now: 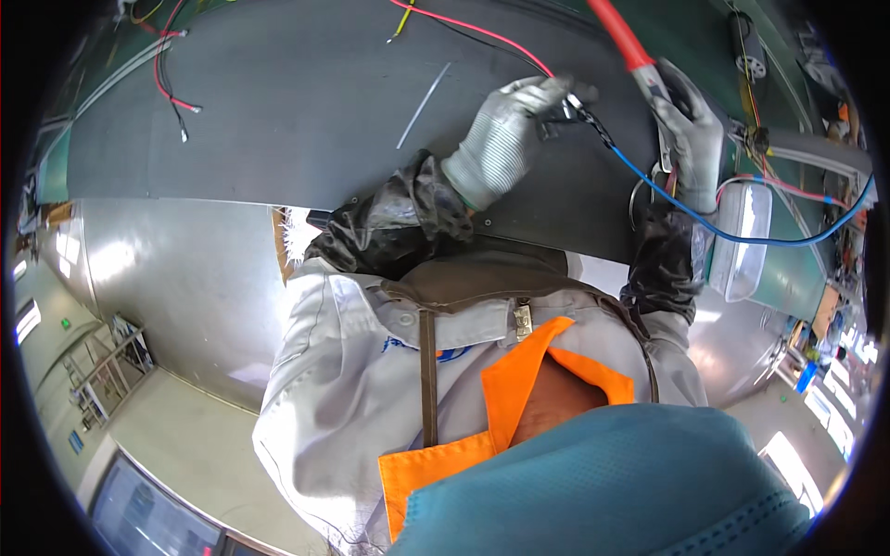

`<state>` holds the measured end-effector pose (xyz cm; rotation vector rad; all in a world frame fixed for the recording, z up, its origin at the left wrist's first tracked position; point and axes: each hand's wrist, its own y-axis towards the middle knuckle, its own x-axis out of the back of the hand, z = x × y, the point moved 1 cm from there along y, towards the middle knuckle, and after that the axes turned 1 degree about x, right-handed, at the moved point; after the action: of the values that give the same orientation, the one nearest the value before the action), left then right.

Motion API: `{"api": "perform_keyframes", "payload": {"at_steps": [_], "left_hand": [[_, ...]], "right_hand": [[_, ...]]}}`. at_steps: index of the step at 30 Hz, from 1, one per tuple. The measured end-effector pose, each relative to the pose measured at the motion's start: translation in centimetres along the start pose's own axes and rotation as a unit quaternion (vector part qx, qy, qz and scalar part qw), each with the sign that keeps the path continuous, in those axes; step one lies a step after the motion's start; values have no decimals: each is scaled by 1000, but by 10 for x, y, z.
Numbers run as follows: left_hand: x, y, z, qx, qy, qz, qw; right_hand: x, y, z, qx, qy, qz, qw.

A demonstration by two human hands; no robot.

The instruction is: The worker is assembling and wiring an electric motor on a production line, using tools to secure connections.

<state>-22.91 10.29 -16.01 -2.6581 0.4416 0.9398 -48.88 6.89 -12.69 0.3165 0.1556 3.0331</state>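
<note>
Both hands wear pale grey gloves and are held apart over the dark tabletop. The left hand is closed at the fingertips on a red wire, which comes down from the upper edge and meets the fingers just above the table. A small dark piece with a bright metal part shows beside those fingertips, but it is blurred, so I cannot tell quite how the fingers sit on it. From that spot a short dark cord leads to a blue cable, which crosses in front of the right wrist and bends up toward the right edge. The right hand is wrapped around a red-handled tool, its red end pointing up and its grey metal part against the palm. On the tabletop, to the left of the left hand, lies a thin pale strip, set at a slant. Farther left are some red and black wires with metal ends, and a yellow wire hangs in near the upper edge. A clear plastic box is just beside the right forearm, with the blue cable passing over it. The person wears shiny dark sleeve covers, a brown apron, a light jacket with an orange collar, and a blue face mask.
</note>
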Motion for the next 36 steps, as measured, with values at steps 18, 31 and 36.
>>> {"api": "perform_keyframes", "payload": {"at_steps": [18, 31, 36], "left_hand": [[-6, 0, -2, 24, -103, 49, 993], [5, -2, 6, 27, -110, -2, 994], [6, 8, 10, 44, -99, 19, 994]], "right_hand": [[-65, 61, 15, 52, -87, 75, 992], [18, 2, 24, 173, -427, -58, 885], [118, -73, -31, -55, -532, -158, 830]]}}
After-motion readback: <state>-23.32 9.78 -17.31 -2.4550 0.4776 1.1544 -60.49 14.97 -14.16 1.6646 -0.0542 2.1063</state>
